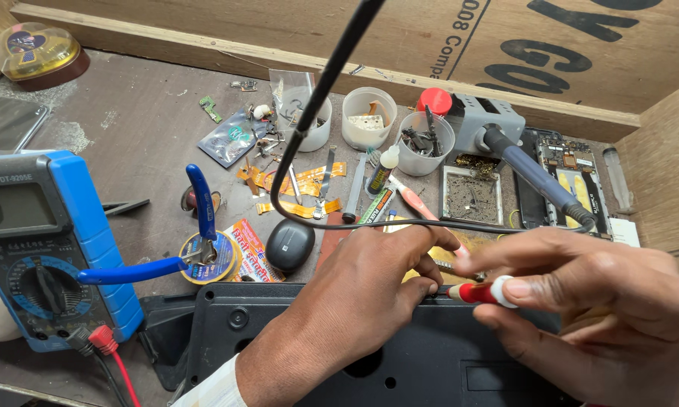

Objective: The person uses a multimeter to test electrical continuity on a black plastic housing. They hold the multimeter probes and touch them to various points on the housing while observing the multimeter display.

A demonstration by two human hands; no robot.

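My left hand (369, 283) rests on the top edge of a black plastic device casing (294, 332) that lies face down at the near edge of the bench, fingers curled around the shaft of a small screwdriver. My right hand (595, 309) pinches that screwdriver's red and white handle (484, 292) between thumb and fingers. The tool lies nearly level, its tip hidden under my left fingers.
A blue multimeter (45, 249) with red lead sits at left, blue-handled pliers (196, 226) beside it on a solder spool. Behind stand white cups (368, 117) of parts, a grey soldering station (490, 120), an opened phone (576, 181), a parts tray (471, 196) and a black cable (317, 98).
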